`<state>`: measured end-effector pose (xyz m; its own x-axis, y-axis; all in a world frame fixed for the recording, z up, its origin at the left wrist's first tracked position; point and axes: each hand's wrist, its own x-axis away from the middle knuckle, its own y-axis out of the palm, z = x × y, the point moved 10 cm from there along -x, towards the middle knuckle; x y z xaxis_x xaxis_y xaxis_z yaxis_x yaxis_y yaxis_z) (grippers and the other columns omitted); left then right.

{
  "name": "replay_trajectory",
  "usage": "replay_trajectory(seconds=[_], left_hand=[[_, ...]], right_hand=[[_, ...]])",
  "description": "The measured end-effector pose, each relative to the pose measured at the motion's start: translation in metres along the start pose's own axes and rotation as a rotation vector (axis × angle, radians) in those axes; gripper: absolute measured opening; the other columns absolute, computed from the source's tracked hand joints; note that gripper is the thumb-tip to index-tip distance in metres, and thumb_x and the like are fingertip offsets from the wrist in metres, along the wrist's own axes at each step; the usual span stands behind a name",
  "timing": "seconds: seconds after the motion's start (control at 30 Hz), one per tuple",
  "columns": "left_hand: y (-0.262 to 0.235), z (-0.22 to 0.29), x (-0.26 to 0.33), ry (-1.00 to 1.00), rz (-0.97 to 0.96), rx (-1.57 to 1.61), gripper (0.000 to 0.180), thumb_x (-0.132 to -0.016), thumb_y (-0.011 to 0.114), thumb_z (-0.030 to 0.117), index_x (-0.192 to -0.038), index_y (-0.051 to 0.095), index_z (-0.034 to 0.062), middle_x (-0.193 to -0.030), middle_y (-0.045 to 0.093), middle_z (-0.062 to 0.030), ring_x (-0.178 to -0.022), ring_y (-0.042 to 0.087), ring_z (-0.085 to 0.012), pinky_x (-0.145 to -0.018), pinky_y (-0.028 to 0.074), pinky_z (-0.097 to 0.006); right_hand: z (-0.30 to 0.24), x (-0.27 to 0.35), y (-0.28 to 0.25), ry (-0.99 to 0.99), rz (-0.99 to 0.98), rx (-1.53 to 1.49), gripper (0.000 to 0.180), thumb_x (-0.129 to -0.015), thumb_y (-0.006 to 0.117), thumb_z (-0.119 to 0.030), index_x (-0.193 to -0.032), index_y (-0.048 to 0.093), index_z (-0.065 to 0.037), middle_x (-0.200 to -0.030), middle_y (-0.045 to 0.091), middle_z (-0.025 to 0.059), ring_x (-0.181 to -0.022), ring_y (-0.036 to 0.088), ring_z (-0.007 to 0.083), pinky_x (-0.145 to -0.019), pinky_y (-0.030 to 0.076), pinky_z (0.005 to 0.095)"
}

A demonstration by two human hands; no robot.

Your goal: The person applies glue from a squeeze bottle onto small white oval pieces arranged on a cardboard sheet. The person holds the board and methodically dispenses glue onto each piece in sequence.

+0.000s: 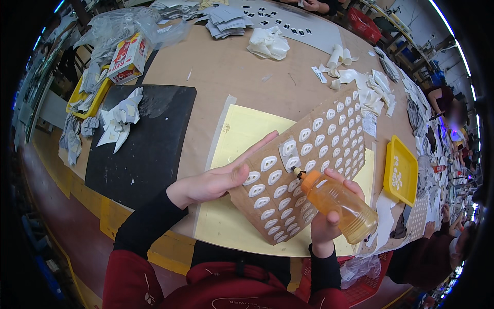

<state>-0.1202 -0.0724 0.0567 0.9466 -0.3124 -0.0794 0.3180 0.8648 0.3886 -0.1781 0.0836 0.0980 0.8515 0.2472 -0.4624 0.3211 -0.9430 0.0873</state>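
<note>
My left hand (216,180) grips the left edge of a brown cardboard sheet (247,207), its thumb on top and fingers stretched along the far side. The sheet is tilted and carries rows of white oval pieces with small holes. My right hand (324,232) is wrapped around a clear squeeze bottle (342,206) of amber liquid with an orange cap. The bottle leans over the sheet, its narrow dark tip at a white oval. Around that oval and the one above it lies a small pale grey patch (289,148). Whether liquid flows from the tip cannot be seen.
Under the cardboard lies a yellow sheet (242,134). At left are a black mat (144,165) with pale scraps, a carton (128,59) and a yellow tray (105,87). Another yellow tray (411,170) stands right. A person (422,257) works nearby at right.
</note>
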Motion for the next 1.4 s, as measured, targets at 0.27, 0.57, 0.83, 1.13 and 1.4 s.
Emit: replay_trajectory(seconds=[0.27, 0.57, 0.83, 1.13, 1.4], left_hand=[[0.001, 0.003, -0.001, 0.002, 0.007, -0.009, 0.082, -0.087, 0.032, 0.058, -0.141, -0.005, 0.0097, -0.148, 0.000, -0.0098, -0.135, 0.004, -0.0213, -0.109, 0.009, -0.035], [0.008, 0.016, 0.003, 0.015, -0.042, 0.001, 0.083, -0.086, 0.034, 0.059, -0.142, -0.006, 0.0121, -0.147, 0.002, -0.0116, -0.135, 0.008, -0.0227, -0.108, 0.013, -0.036], [0.012, 0.017, 0.007, 0.004, -0.138, 0.185, 0.084, -0.085, 0.034, 0.060, -0.142, -0.006, 0.0126, -0.147, 0.002, -0.0116, -0.135, 0.008, -0.0228, -0.108, 0.012, -0.036], [0.007, 0.018, 0.005, 0.000, -0.014, -0.050, 0.084, -0.085, 0.033, 0.061, -0.141, -0.006, 0.0114, -0.148, -0.002, -0.0093, -0.136, 0.002, -0.0220, -0.109, 0.008, -0.036], [0.017, 0.015, 0.008, -0.025, -0.062, 0.115, 0.084, -0.085, 0.035, 0.060, -0.142, -0.007, 0.0130, -0.147, 0.003, -0.0107, -0.134, 0.011, -0.0224, -0.108, 0.015, -0.036]], right_hand=[[0.008, -0.004, -0.009, -0.015, 0.046, -0.040, 0.068, -0.073, 0.066, -0.051, -0.114, 0.036, -0.005, -0.111, 0.052, 0.0254, -0.105, 0.052, 0.0314, -0.086, 0.046, 0.0405], [-0.003, 0.004, 0.001, -0.031, -0.010, 0.034, 0.066, -0.073, 0.063, -0.053, -0.113, 0.040, -0.006, -0.104, 0.056, 0.0244, -0.100, 0.054, 0.0293, -0.087, 0.044, 0.0382], [0.002, 0.009, 0.004, 0.000, -0.122, -0.157, 0.070, -0.068, 0.072, -0.043, -0.116, 0.036, -0.007, -0.116, 0.049, 0.0270, -0.108, 0.050, 0.0339, -0.088, 0.045, 0.0410], [-0.012, 0.005, 0.018, -0.014, -0.101, 0.057, 0.070, -0.073, 0.063, -0.056, -0.114, 0.037, -0.005, -0.105, 0.054, 0.0273, -0.098, 0.055, 0.0308, -0.084, 0.046, 0.0380], [-0.007, 0.005, 0.016, 0.082, -0.154, -0.169, 0.070, -0.064, 0.076, -0.037, -0.116, 0.039, -0.007, -0.118, 0.048, 0.0242, -0.108, 0.050, 0.0302, -0.086, 0.046, 0.0385]])
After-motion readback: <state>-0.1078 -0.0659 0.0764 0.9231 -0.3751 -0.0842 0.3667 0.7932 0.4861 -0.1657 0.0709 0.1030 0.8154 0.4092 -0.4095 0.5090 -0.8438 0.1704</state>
